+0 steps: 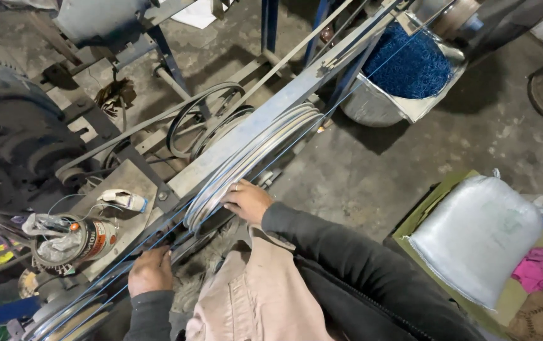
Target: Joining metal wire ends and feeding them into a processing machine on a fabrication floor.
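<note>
Left hand (150,270): my fingers curl over the blue threads (177,224); pinch hidden
Right hand (246,201): my fingers pressed together on the big wheel (246,158)
Can (91,240): beside my left hand

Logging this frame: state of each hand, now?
Left hand: fingers closed around the blue strands.
Right hand: fingers resting on the rim of the large metal wheel; no grasp can be told.
</note>
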